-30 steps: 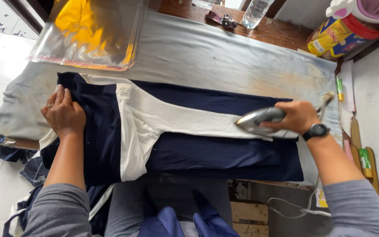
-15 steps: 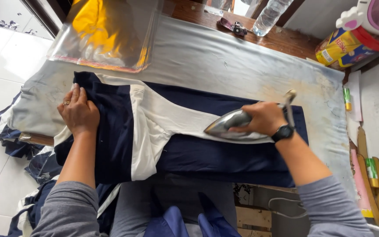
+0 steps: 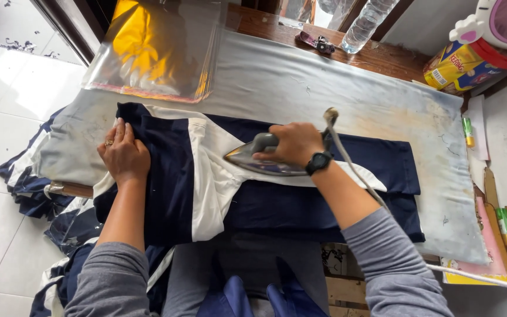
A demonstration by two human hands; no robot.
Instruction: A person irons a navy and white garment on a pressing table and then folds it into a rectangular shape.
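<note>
Iron (image 3: 259, 159) sits on the navy-and-white garment (image 3: 206, 176), right hand (image 3: 291, 142) clamped round its handle. Left hand (image 3: 123, 154) lies flat, fingers apart, pinning the cloth on the desk (image 3: 335, 100).

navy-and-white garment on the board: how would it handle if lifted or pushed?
Likely floppy: the garment drapes over the board's near edge. Probably bunches when pushed, which may be why the left hand pins it flat. Looks light; the iron rides on it under the right hand.

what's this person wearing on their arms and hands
Both arms wear grey long sleeves, pushed up so the forearms are bare. The left hand has a ring on one finger. The right hand has a black wristwatch with a dark strap at the wrist. No gloves on either hand.
</note>
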